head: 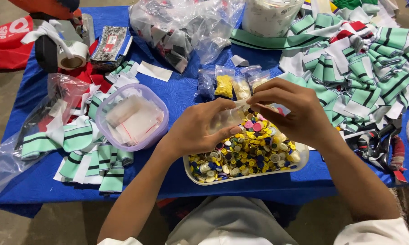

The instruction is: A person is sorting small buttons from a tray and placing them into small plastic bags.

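My left hand [200, 129] and my right hand [290, 109] both hold a small clear plastic bag [227, 118] just above a white tray [299, 159] heaped with many coloured buttons [247, 152], mostly yellow, white, blue and pink. The fingers of both hands pinch the bag's top edge. What is inside the bag cannot be made out.
A purple-rimmed clear tub [132, 117] of small zip bags stands to the left. Small filled bags [231, 84] lie behind the tray. Green-and-white striped fabric pieces [363, 68] are piled at right and others [91, 154] at left. A tape roll [73, 56] and large plastic bags [181, 27] sit at the back on the blue cloth.
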